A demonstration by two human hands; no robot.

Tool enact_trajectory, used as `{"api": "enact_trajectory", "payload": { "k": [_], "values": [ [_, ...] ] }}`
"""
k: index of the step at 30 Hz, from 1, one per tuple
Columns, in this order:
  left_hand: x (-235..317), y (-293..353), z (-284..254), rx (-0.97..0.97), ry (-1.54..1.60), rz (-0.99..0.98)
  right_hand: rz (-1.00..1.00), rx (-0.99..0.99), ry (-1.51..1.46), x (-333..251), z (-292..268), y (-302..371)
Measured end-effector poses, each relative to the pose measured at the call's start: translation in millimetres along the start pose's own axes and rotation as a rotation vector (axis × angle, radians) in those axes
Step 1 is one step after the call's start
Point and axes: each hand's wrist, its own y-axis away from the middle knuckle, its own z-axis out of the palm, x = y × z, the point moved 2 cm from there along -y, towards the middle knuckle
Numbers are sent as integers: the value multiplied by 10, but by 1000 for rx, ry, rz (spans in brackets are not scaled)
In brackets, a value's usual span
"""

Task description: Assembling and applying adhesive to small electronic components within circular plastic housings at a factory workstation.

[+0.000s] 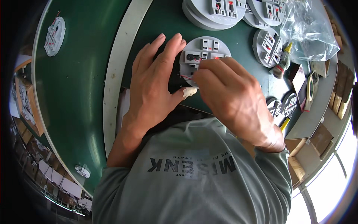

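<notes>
Where the smooth grey-green cloth of the shirt [186, 149] ends, bare forearms are exposed, and the two hands are held apart from each other. The left hand [151, 82] is opened, its fingers spread and its thumb tip wrapped in a pale, crumpled covering. The right hand [235, 93] is curled, knuckles up; what is gripped beneath it cannot be told. Between them, on the dark green worktop [242, 46], a matte grey disc [197, 45] is laid flat, its right side partly covered by the right hand. Its fitted face is turned upward. As the outline is round, direction is given by a boxy housing [201, 55], whose long axis is set roughly left to right; thin red wires [184, 76] are pointed out leftward, near the left thumb. Farther right, a yellow-tipped bottle [282, 63] is seen, tilted. Beyond, another fitted disc [267, 46], a crinkled clear plastic bag [309, 33] and thick stacked discs [209, 18] are placed.
</notes>
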Motion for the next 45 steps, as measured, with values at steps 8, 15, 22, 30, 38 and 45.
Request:
{"api": "enact_trajectory", "payload": {
  "k": [8, 15, 22, 30, 38, 45],
  "values": [
    [75, -19, 119, 43, -57, 28, -164, 83, -139, 321, 199, -3],
    [91, -79, 217, 85, -83, 44, -119, 274, -176, 251, 268, 161],
    [129, -152, 197, 66, -86, 15, 785, 692, 116, 918, -371, 861],
    [307, -330, 198, -5, -47, -31, 1103, 466, 61, 1540, -457, 1123],
    [220, -514, 212, -40, -58, -10, 459, 981, -932, 828, -298, 974],
    [126, -581, 271, 48, -57, 9, -17, 437, -550, 377, 128, 2]
  ]
}}
